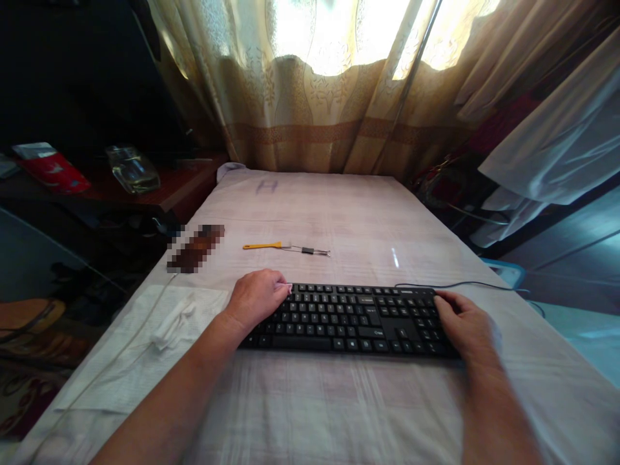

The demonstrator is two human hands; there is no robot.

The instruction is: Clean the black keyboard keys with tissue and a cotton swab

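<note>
The left hand is pinching a pale scrap at the keyboard, the half-curled right hand gripping its end, seemingly needing steadiness.

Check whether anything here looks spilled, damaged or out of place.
Nothing looks spilled or clearly damaged. Only the crumpled white piece looks untidy, bunched up on the spread white sheet left of the keyboard. The item beyond the sheet is pixelated, so I can't judge it.
</note>
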